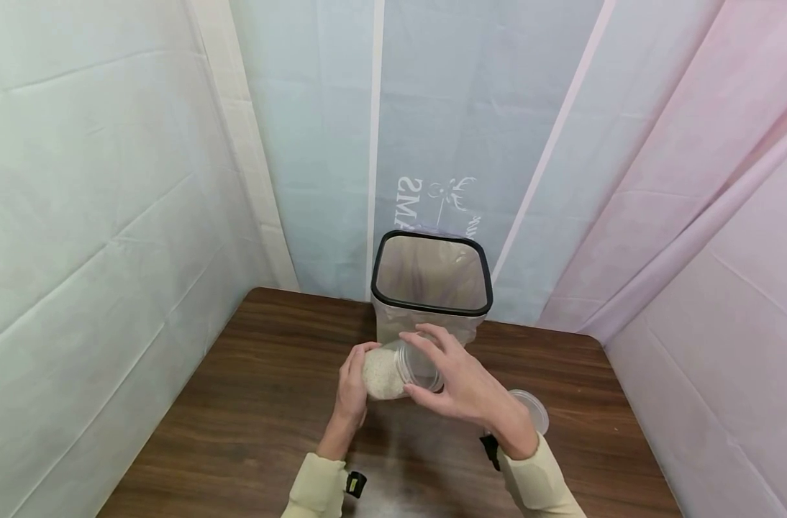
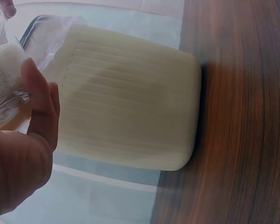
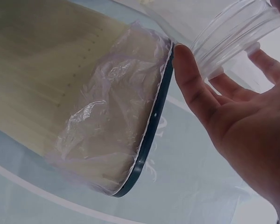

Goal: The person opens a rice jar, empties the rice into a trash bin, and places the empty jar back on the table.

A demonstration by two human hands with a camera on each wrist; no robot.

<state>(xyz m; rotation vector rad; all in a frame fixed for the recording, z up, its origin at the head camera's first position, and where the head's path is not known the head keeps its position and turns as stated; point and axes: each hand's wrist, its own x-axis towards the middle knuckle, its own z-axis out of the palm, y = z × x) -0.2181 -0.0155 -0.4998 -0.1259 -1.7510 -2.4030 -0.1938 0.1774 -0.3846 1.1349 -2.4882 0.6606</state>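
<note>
L hand [image 1: 352,388] grips the tilted jar [image 1: 401,365] by its grain [image 1: 382,378] end, R hand [image 1: 463,378] curved wide round the clear end; bin [image 1: 432,310] far, lid [image 1: 534,409] right, both on surface [image 1: 270,374].

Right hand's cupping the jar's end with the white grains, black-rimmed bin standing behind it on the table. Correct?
Wrong hand: the left hand cups the end of the jar with the white grains, as the head view shows. The right hand is at the clear end. The black-rimmed bin does stand behind it on the table.
</note>
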